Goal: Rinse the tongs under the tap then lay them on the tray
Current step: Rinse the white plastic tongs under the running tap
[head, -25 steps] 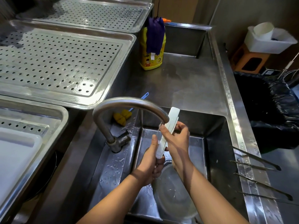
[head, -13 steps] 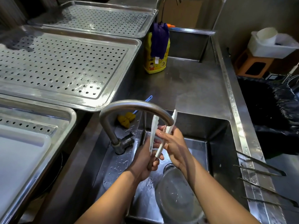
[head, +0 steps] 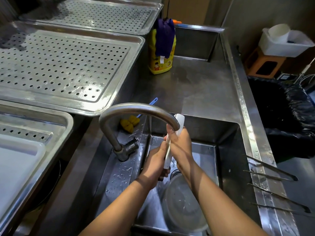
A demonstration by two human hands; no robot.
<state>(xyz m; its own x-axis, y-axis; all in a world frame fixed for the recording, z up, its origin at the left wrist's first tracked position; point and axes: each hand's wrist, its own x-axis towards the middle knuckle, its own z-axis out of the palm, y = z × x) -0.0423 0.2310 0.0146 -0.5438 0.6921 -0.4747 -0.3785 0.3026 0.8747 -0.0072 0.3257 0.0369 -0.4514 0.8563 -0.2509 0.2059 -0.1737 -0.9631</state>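
White plastic tongs (head: 167, 155) stand nearly upright under the spout of the curved steel tap (head: 136, 108), over the sink basin (head: 228, 150). My left hand (head: 156, 165) grips their lower end. My right hand (head: 180, 142) wraps around their upper part, squeezing the two arms together; the white tip (head: 180, 119) pokes out above it beside the spout. Perforated steel trays lie to the left: a large one (head: 59, 68), another behind it (head: 95, 16), and a nearer one (head: 34, 133) holding a white board.
A clear bowl (head: 182, 203) sits in the basin below my arms. Metal tongs (head: 272, 171) lie across the sink's right rim. A yellow bottle with a purple cloth (head: 162, 48), a yellow sponge brush (head: 130, 124) and a black-lined bin (head: 286, 120) stand around.
The tongs' arms were spread apart half a second ago; now my right hand presses them together. Both hands stay under the spout. The camera has dipped slightly.
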